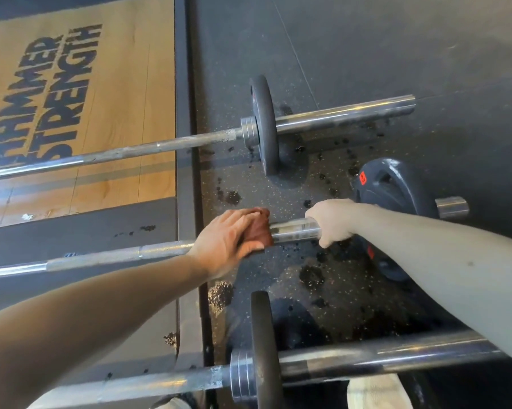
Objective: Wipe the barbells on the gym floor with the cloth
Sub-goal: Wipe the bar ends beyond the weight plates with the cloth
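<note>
1. We look down on a dark rubber gym floor, flecked with pale specks, which fills the right side and the bottom of the view.
2. On the left we see a wooden lifting platform framed in dark rubber and printed with black "HAMMER STRENGTH" lettering.
3. 3 barbells lie roughly parallel across the platform's edge: the far barbell, the middle barbell and the near barbell.
4. We count 3 plates. A thin dark plate stands upright against the far barbell's collar. A similar near plate sits on the near barbell. A thicker black plate with an orange label sits on the middle barbell's sleeve, partly behind the right forearm.
5. The right hand grips the chrome sleeve of the middle barbell, fingers curled round it, between the cloth and the thicker black plate.
6. The left hand holds the cloth against the same bar, fingers curled over the top and thumb low on the near side.
7. The cloth is reddish-brown and bunched round the middle barbell where the shaft meets the sleeve.
8. We see dark blotches scattered on the floor around and under that sleeve.
</note>
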